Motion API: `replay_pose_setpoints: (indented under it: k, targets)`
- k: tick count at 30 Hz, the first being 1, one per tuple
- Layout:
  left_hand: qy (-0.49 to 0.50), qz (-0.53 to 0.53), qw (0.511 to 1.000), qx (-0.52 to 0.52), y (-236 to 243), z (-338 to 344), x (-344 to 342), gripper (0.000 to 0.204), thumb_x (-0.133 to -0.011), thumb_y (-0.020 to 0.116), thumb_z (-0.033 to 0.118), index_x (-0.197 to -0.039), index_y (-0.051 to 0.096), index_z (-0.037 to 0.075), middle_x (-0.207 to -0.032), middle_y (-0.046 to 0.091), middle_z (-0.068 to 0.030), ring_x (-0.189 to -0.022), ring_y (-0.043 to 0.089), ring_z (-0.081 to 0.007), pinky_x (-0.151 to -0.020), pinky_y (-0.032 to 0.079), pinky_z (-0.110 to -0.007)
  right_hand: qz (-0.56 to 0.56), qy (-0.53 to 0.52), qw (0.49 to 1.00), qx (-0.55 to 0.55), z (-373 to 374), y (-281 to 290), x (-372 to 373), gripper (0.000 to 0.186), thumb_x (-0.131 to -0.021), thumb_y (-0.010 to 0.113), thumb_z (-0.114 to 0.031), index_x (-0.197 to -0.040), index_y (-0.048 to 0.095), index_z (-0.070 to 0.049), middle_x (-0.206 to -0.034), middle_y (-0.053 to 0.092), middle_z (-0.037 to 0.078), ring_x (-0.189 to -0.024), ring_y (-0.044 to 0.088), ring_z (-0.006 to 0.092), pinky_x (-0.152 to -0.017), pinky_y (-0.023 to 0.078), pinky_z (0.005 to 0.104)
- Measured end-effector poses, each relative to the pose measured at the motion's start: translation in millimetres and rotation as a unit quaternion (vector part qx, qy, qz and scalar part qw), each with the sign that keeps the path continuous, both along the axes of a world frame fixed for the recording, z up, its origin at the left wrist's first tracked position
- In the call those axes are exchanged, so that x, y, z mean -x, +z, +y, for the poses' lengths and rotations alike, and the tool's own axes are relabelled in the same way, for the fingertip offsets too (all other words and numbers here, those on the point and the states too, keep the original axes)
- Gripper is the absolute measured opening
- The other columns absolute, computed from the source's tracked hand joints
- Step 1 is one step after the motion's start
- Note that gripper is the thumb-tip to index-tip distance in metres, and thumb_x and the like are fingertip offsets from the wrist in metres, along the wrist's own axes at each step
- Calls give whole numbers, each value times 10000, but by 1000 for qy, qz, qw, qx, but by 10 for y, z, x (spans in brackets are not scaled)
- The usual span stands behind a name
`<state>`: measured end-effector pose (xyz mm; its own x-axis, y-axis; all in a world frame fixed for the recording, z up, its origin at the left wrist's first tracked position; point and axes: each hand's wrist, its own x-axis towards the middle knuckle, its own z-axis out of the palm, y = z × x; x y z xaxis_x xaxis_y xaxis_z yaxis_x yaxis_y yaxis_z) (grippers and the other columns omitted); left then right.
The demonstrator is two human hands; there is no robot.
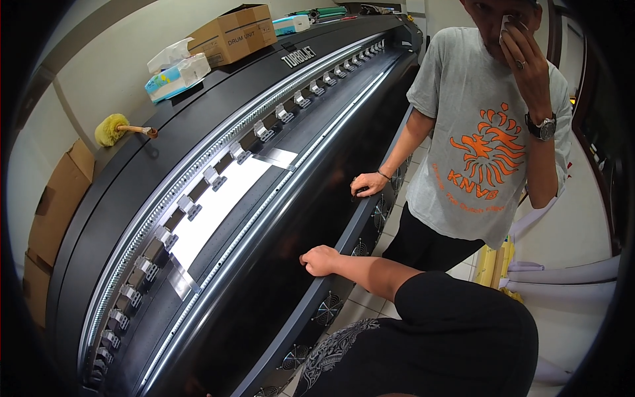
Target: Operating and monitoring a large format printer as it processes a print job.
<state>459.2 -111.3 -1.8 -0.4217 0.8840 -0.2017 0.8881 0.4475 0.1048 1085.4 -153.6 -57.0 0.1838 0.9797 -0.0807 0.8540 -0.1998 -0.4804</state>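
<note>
My right hand [319, 260] rests on the glossy black front of a long wide-format printer [278, 264], above its grey lower rail [331, 268]. Its fingers are curled in, and whatever they might hold is hidden. My left hand is out of sight; a faint reddish patch at the bottom edge is too dark to make out. Beyond my hand, a white sheet [228, 202] lies on the printer's bed under a row of metal pinch rollers [213, 178]. Flat metal strips [184, 276] lie across the sheet's two sides.
A person in a grey shirt [486, 145] stands opposite, one hand [370, 184] on the printer front, the other pressing white tissue to the face. On the printer top are a cardboard box [231, 36], tissue packs [177, 74] and a yellow brush [112, 130]. Fans [327, 308] line the lower front.
</note>
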Motion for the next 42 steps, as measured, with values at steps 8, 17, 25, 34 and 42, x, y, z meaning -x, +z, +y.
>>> replay_pose_setpoints:
  k: [8, 17, 25, 34, 42]
  targets:
    - [15, 11, 1000, 12, 31, 3, -44, 654, -959, 546, 584, -1158, 730, -12, -1164, 716, -237, -1111, 655, -422, -953, 487, -495, 3, 1, 1000, -3, 4, -26, -2, 352, -813, 518, -152, -1102, 712, -101, -1054, 734, 167, -1064, 680, 354, -940, 530, 486]
    - [-12, -2, 1000, -11, -42, -17, 30, 612, -968, 545, 553, -1159, 736, 4, -1158, 720, -230, -1102, 658, -422, -944, 489, -484, 5, 6, 1000, -12, -12, -11, -3, 338, -827, 524, -156, -1103, 714, -115, -1041, 736, 159, -1059, 681, 350, -934, 533, 482]
    - [-20, -12, 1000, -10, -41, -3, 45, 578, -973, 552, 526, -1147, 739, 7, -1149, 723, -228, -1089, 662, -418, -933, 490, -478, 2, 1, 1000, -14, -20, -11, -5, 345, -825, 517, -152, -1106, 712, -106, -1053, 736, 161, -1056, 682, 351, -934, 533, 481]
    - [10, 5, 1000, -4, -127, 85, 60, 575, -966, 565, 541, -1206, 730, 45, -1227, 708, -194, -1143, 654, -375, -961, 489, -469, 7, 10, 1000, -14, 34, -3, -29, 340, -814, 529, -168, -1088, 719, -103, -1023, 738, 175, -1024, 692, 363, -913, 541, 495]
    - [4, -10, 997, -72, -519, 179, 417, 452, -939, 627, 481, -1108, 740, 78, -1094, 728, -197, -1057, 677, -400, -907, 519, -479, -22, 3, 997, -71, 60, -87, -24, 322, -802, 545, -183, -1046, 737, -101, -995, 739, 176, -989, 698, 370, -909, 552, 488]
